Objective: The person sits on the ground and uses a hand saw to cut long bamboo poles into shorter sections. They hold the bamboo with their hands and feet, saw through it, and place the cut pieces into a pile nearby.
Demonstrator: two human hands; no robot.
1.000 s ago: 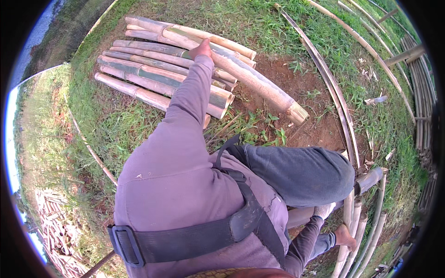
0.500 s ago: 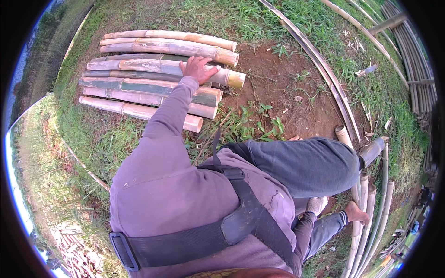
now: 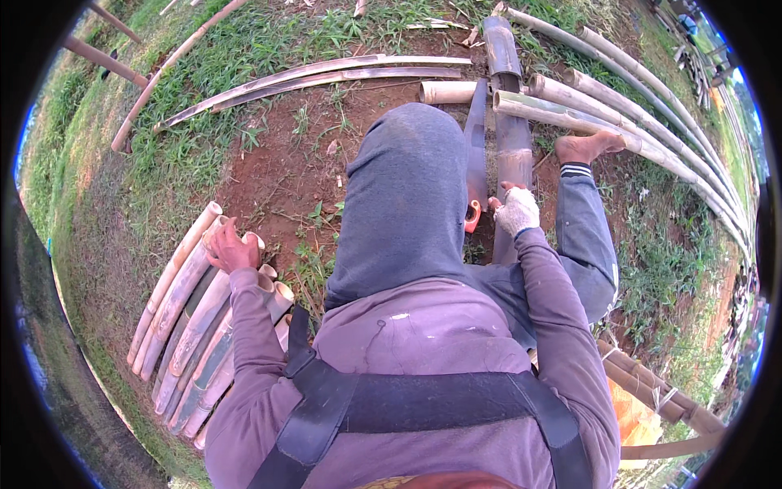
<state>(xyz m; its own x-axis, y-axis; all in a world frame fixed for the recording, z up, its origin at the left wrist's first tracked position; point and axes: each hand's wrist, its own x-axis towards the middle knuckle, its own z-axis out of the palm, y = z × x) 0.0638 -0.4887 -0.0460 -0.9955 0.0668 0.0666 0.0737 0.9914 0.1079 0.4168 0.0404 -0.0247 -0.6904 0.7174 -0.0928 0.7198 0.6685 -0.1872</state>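
Reddish earth [image 3: 281, 191] and grass lie beneath and around both hands. Beyond the right hand [image 3: 517, 210], and fanning off to its right, run long bamboo poles [image 3: 554, 116], the ends facing the hands cut across; a bare foot [image 3: 588, 148] rests against one of them. Under and around the left hand [image 3: 231, 247] sits a row of short bamboo tubes [image 3: 195, 318], hollow and open at the near ends; their insides are too small to make out. A thick dark bamboo length [image 3: 514, 151] extends ahead from beneath the right hand. Ahead of the left hand lie split bamboo strips [image 3: 326, 68]. Behind and right of the right hand shows an orange sheet or bag [image 3: 631, 420], contents indistinguishable. Just left of the right hand stands a saw [image 3: 476, 147] with an orange handle [image 3: 472, 216]. The left hand's bare fingers bend over the tube ends; whether they grip, I cannot tell. The right hand, white-gloved with fingertips exposed, is partly curled, its hold unclear.
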